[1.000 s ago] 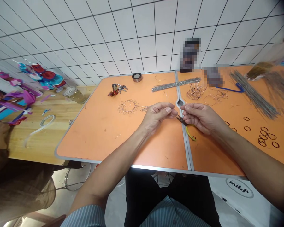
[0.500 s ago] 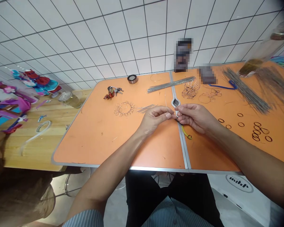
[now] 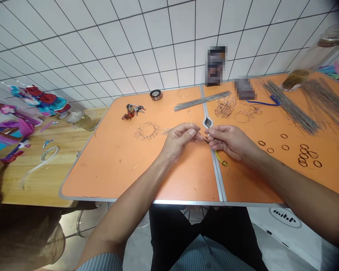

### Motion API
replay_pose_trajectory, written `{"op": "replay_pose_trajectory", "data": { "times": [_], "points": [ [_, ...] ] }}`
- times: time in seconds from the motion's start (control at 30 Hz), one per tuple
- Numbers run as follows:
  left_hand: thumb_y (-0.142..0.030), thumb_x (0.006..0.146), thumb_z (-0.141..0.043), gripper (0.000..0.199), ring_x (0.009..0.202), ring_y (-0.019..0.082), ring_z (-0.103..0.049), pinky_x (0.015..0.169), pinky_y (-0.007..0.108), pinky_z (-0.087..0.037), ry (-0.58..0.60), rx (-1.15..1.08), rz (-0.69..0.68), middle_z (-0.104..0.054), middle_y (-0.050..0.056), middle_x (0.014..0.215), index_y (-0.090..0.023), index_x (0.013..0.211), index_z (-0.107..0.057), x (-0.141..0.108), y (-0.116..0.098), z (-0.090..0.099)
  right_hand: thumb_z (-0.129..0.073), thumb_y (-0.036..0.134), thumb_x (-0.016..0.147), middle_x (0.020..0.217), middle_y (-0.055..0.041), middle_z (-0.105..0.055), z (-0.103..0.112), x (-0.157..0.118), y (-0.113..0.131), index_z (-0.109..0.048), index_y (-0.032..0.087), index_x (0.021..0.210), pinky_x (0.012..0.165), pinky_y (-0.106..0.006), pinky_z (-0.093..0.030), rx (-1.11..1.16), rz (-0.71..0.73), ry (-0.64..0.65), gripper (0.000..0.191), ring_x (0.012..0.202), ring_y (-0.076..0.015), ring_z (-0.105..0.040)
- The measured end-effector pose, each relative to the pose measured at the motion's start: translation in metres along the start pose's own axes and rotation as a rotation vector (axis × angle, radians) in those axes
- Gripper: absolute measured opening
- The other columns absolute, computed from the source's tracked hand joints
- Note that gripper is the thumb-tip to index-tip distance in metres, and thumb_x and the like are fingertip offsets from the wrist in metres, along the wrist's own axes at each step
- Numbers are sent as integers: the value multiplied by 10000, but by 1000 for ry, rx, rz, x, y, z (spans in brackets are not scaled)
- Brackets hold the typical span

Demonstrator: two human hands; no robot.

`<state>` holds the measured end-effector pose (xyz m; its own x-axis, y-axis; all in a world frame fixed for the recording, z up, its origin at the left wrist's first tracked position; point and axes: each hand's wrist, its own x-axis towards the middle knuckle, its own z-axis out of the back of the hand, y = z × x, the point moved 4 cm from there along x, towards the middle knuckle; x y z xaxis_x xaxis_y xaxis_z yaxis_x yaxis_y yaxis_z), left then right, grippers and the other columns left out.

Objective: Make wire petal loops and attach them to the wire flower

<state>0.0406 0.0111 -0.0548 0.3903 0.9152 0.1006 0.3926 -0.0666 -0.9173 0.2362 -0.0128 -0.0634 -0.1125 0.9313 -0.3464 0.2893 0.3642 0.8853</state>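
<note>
Over the table's seam, my left hand [image 3: 179,140] pinches a thin wire [image 3: 191,117], whose free end sticks up above the fingertips. My right hand [image 3: 228,140] is closed just beside it, thumb against fingers; what lies in that pinch is too small to make out. Behind the fingertips the seam's metal strip widens into a grey teardrop-shaped fitting [image 3: 208,122]. A yellow handle [image 3: 220,159] pokes out from under my right hand, a small dark ring near its end. Left of my left hand lies a wire ring bent into petal-like loops [image 3: 147,130].
Wire bundles [image 3: 202,101] [image 3: 290,107], a tangled wire coil [image 3: 225,106], dark rings [image 3: 303,155], tape [image 3: 156,95] and keys [image 3: 133,110] lie on the orange table [image 3: 107,165]. A glass bottle [image 3: 298,77] stands back right. Someone in brown sits at left beside a wooden table [image 3: 14,184].
My hands have drawn slightly apart, the left moving left with the wire. The whole view has shifted a little. The pale loop between my fingertips no longer shows.
</note>
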Motion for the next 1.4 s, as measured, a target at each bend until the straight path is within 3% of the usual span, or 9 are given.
{"op": "replay_pose_trajectory", "data": {
  "times": [0.23, 0.5, 0.73, 0.93, 1.17, 1.4],
  "points": [
    [-537, 751, -1032, 460, 738, 140, -759, 801, 288, -623, -102, -61, 22, -826, 11, 827, -213, 993, -814, 4, 3, 11, -1008, 302, 830, 840, -28, -744, -1, -2, 1, -788, 116, 992, 583, -160, -627, -25, -36, -16, 331, 638, -70, -703],
    [-553, 840, -991, 417, 877, 187, -840, 865, 307, -655, 57, 81, -57, -881, 71, 923, -193, 1000, -853, 0, 4, 1, -991, 297, 831, 821, -28, -723, 3, 2, -4, -767, 100, 943, 574, -145, -613, -12, -28, 9, 318, 617, -63, -681],
    [-549, 827, -1004, 418, 812, 169, -829, 836, 293, -663, -10, 76, -90, -867, 54, 853, -193, 977, -845, 2, 7, 6, -925, 209, 887, 810, -29, -720, 1, 0, -4, -764, 94, 968, 563, -151, -611, -7, -64, -21, 214, 593, -63, -671],
    [-505, 831, -1014, 374, 864, 192, -856, 934, 338, -684, 128, 110, -87, -867, 60, 883, -189, 958, -862, -2, 6, -6, -857, 192, 952, 775, -39, -719, -1, 0, -4, -744, 99, 934, 548, -146, -604, -45, -76, -40, 147, 573, -65, -657],
    [-483, 861, -996, 328, 820, 178, -851, 900, 327, -692, 58, 87, -133, -869, 54, 872, -196, 942, -859, -1, 5, -1, -759, 125, 1013, 795, -49, -728, -6, -1, -5, -768, 87, 979, 550, -156, -617, -16, -95, -28, 52, 567, -66, -656],
    [-481, 865, -993, 321, 898, 194, -859, 934, 340, -690, 168, 178, -141, -871, 61, 908, -202, 982, -883, -2, 7, -8, -745, 127, 1035, 857, -77, -773, -6, -2, -6, -766, 83, 946, 533, -155, -610, -16, -86, -34, 101, 577, -67, -670]
  ]
}}
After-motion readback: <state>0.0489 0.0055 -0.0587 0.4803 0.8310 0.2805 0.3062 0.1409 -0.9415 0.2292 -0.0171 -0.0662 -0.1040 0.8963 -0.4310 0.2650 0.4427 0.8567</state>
